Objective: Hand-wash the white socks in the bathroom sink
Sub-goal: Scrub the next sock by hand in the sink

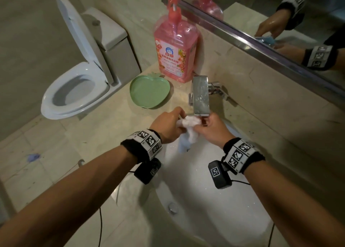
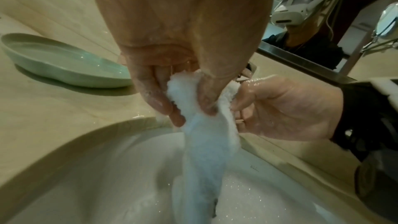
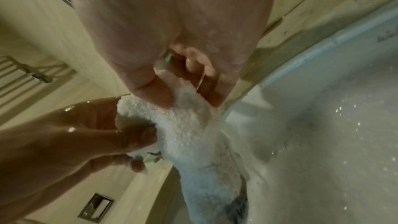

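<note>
Washing under way: a person stands at a bathroom sink, both hands on one white sock below the tap.
Worktop [image 1: 104,127]: beige stone, running along the wall under a mirror [image 1: 280,13].
Toilet [image 1: 78,86]: white, lid raised, beyond the worktop's left edge.
Sink [image 1: 214,205]: white oval basin set into the worktop, wet and glistening, with a metal drain plug [image 1: 172,207] at its near side.
Soap bottle [image 1: 176,47]: pink, pump-topped, at the worktop's back edge by the wall.
Dish [image 1: 150,91]: green, apple-shaped, on the worktop just in front of the bottle, left of the tap.
Tap [image 1: 200,95]: square chrome spout reaching over the sink's far rim.
Left hand [image 1: 167,125]: wet, fingers and thumb curled, pinching the sock's bunched top.
Right hand [image 1: 214,130]: wet, fingers curled, gripping the same bunch from the other side, close against the left.
Sock [image 1: 186,133]: white, fluffy, soaked; its lower part hangs down into the sink.
</note>
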Tool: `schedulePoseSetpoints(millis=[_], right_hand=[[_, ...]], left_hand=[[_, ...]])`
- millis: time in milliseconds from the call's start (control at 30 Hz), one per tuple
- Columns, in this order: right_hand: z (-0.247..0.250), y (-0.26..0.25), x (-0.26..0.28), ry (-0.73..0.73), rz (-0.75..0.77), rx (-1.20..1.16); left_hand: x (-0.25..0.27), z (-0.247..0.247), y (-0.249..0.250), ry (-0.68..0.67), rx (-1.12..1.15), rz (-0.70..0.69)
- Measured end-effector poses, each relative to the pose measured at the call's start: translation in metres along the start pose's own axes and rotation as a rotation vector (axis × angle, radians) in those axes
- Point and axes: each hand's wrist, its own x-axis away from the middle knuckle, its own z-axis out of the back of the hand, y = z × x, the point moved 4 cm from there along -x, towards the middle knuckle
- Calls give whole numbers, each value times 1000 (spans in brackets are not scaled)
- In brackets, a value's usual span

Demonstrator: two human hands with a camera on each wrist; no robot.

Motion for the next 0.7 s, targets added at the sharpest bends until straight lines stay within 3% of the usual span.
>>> schedulePoseSetpoints(millis=[167, 300, 433, 567, 700], right_hand=[[12, -2, 2, -31, 22, 194], [26, 4, 7, 61, 58, 248], [29, 13, 10, -41, 45, 238], [30, 19, 12, -86, 89, 335], [37, 20, 7, 40, 141, 589]], left_hand=[[-10, -6, 12, -80, -82, -12], [-15, -8, 18, -21, -61, -36], [-20, -12, 20, -90, -9, -66], [-21, -12, 15, -53, 35, -91], [-12, -2, 3, -29, 159, -109]])
